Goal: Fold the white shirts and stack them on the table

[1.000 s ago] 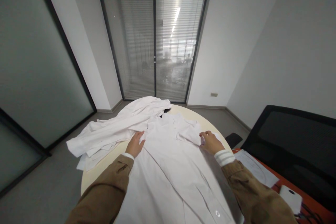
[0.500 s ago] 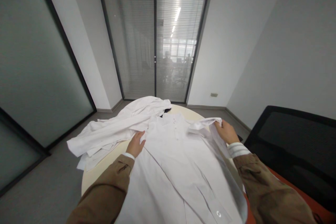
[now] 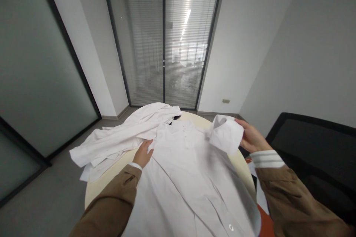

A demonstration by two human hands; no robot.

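Observation:
A white shirt (image 3: 180, 166) lies spread over the round table, its collar and small buttons toward the far side. At the right, my right hand (image 3: 253, 137) is closed on the shirt's sleeve (image 3: 226, 133), which is bunched and raised above the tabletop. My left hand (image 3: 142, 154) rests on the shirt's left shoulder edge, thumb apart from the outstretched fingers. Beyond it lies a second heap of white clothing (image 3: 122, 139), touching the shirt.
The cream tabletop (image 3: 96, 189) shows around the cloth. A black mesh-backed chair (image 3: 311, 148) with an orange seat stands close at the right. Glass doors with blinds (image 3: 164, 44) stand behind the table, and a frosted panel (image 3: 41, 70) is at the left.
My right hand has moved right, turning and lifting the sleeve, which now bunches up where it hung lower before. My left hand has stayed in place.

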